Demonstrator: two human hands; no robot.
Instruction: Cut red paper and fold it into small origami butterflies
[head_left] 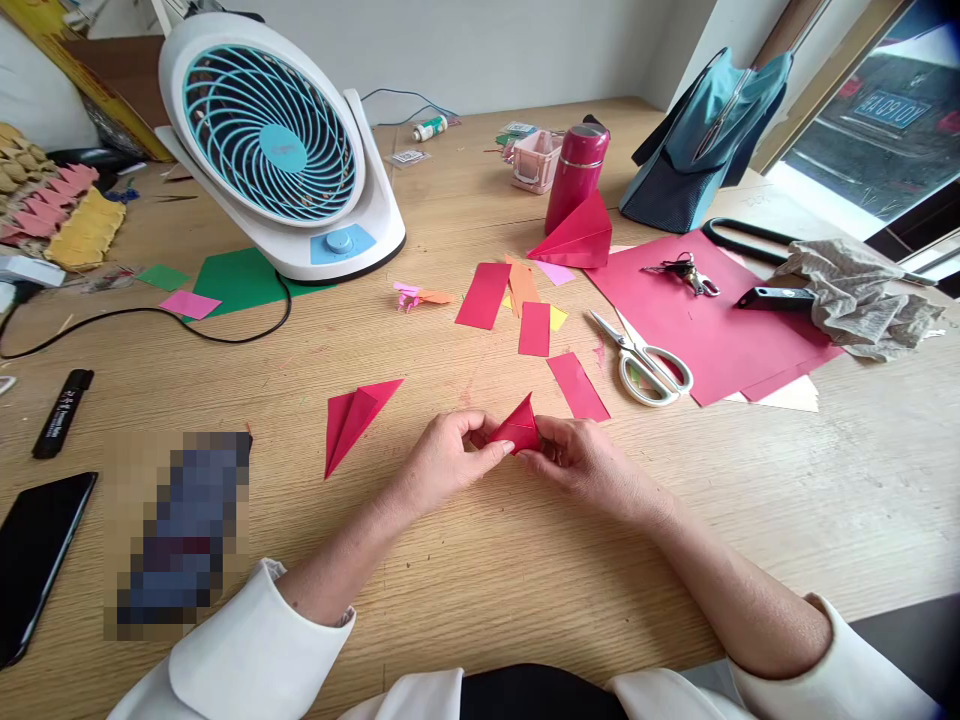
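Note:
A small folded red paper piece [519, 428] is held between both hands above the wooden table [450, 600], one corner pointing up. My left hand [457, 450] pinches its left side, thumb in front. On its right side, my right hand [581, 460] grips the paper between thumb and fingers. To the left lies a folded red paper shape [358, 420] with pointed ends. Red paper rectangles [484, 296] lie beyond the hands, one of them [578, 387] close to my right hand. White-handled scissors [651, 365] rest at the right, partly over a large red sheet [675, 300].
A white fan [277, 150] stands at the back left, its black cable [225, 340] on the table. Farther back are a pink flask [576, 175], a pink basket [535, 162] and a blue bag [697, 150]. A phone [41, 560] and marker [63, 414] lie left.

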